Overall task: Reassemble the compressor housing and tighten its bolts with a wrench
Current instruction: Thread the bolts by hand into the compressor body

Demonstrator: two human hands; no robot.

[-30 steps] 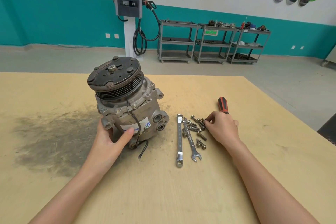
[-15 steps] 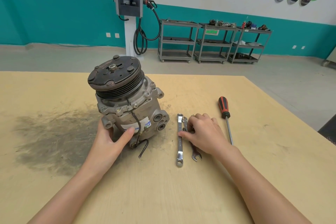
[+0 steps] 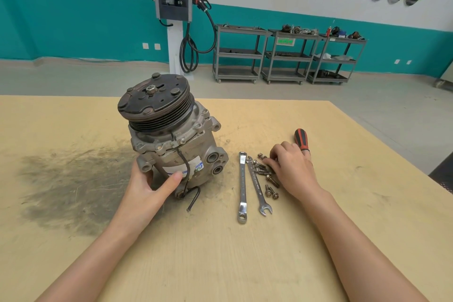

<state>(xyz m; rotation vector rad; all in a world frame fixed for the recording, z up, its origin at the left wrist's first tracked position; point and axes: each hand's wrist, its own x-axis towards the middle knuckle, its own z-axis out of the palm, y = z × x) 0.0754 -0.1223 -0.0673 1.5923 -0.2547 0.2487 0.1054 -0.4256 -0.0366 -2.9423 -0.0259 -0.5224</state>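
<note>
1. one compressor (image 3: 176,144) is being stood on the wooden table (image 3: 220,265), left of centre; its long axis is tilted, with the dark pulley face (image 3: 153,97) pointing up and slightly toward the viewer's left, and the two round ports (image 3: 215,163) facing right.
2. the housing is seen as dull cast grey metal with lugs and ribs; the pulley is shown as a dark grooved disc with a centre nut; a black cable (image 3: 190,187) is hanging down its front and curling onto the table.
3. the lower body is being gripped by the left hand (image 3: 147,191), thumb laid across the front label and fingers wrapped round the far left side.
4. two shiny steel wrenches (image 3: 247,186) are lying side by side, right of the compressor, handles running roughly toward the viewer.
5. a cluster of small bolts (image 3: 266,175) is lying just right of the wrenches.
6. the right hand (image 3: 294,169) is being held palm down over the bolts, fingertips curled onto them; whether one is pinched cannot be told.
7. a red-and-black screwdriver handle (image 3: 301,140) is showing just behind that hand.
</note>
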